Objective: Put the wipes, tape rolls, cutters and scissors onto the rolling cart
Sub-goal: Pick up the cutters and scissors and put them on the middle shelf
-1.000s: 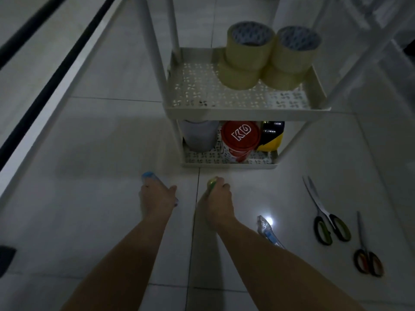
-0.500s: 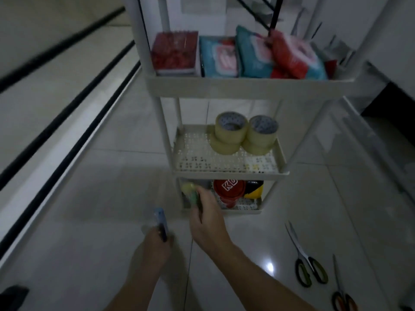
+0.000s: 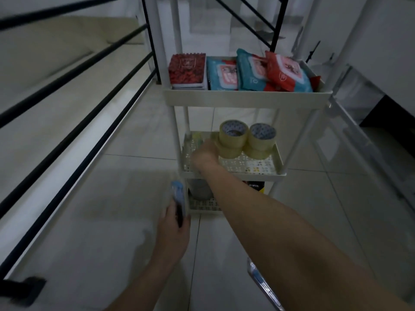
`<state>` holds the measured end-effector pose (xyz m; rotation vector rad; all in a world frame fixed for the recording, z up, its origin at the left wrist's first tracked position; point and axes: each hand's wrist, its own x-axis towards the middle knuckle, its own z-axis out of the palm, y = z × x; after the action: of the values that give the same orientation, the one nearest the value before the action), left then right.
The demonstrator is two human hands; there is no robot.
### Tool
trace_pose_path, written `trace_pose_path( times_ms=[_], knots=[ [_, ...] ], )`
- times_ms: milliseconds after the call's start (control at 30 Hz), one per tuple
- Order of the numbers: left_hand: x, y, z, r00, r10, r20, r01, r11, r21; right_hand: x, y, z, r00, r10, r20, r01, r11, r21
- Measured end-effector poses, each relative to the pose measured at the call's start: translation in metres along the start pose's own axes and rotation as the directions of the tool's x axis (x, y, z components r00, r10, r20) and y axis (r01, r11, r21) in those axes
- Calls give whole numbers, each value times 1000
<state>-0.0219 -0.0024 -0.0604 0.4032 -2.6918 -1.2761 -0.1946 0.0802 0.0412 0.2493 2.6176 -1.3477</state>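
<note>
A white three-shelf rolling cart (image 3: pixel 247 99) stands ahead on the tiled floor. Wipe packs (image 3: pixel 253 70) and a red notebook (image 3: pixel 187 70) fill its top shelf. Yellowish tape rolls (image 3: pixel 246 140) are stacked on the middle shelf (image 3: pixel 278 162). My right hand (image 3: pixel 205 154) is blurred and reaches over the middle shelf's left part, holding a green cutter (image 3: pixel 197 138) whose tip shows beyond the fingers. Lower, in front of the cart's left leg, my left hand (image 3: pixel 174 227) grips an upright blue cutter (image 3: pixel 179 198). Another blue cutter (image 3: pixel 260 281) lies on the floor under my right forearm.
Black railing bars (image 3: pixel 74 104) run along the left. A grey canister (image 3: pixel 199 190) and a black-yellow item (image 3: pixel 254 186) sit on the bottom shelf. White furniture with a clear panel (image 3: pixel 359 135) stands to the right. A dark object (image 3: pixel 22 288) lies at the lower left.
My right hand has risen from in front of the bottom shelf up into the middle shelf with the green cutter. My left hand has lifted the blue cutter closer to the cart. The view tilted up, scissors now out of frame.
</note>
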Motion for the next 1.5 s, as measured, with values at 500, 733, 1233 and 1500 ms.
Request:
trace_pose_path(
  times_ms=[500,733,1233,1500],
  knots=[
    [50,96,-5,983,177,-45,-178,984,-17,-27,79,-40,962,-247,-113,202,928,-314],
    [122,126,10,989,128,-79,-109,970,215,-34,107,-61,909,-376,-179,266,854,-447],
    [83,135,68,904,406,-131,-359,891,279,-117,195,-49,774,-559,-297,454,817,-356],
    [-57,85,151,973,95,209,-105,994,40,-142,315,-52,940,-141,-309,25,936,-351]
  ],
)
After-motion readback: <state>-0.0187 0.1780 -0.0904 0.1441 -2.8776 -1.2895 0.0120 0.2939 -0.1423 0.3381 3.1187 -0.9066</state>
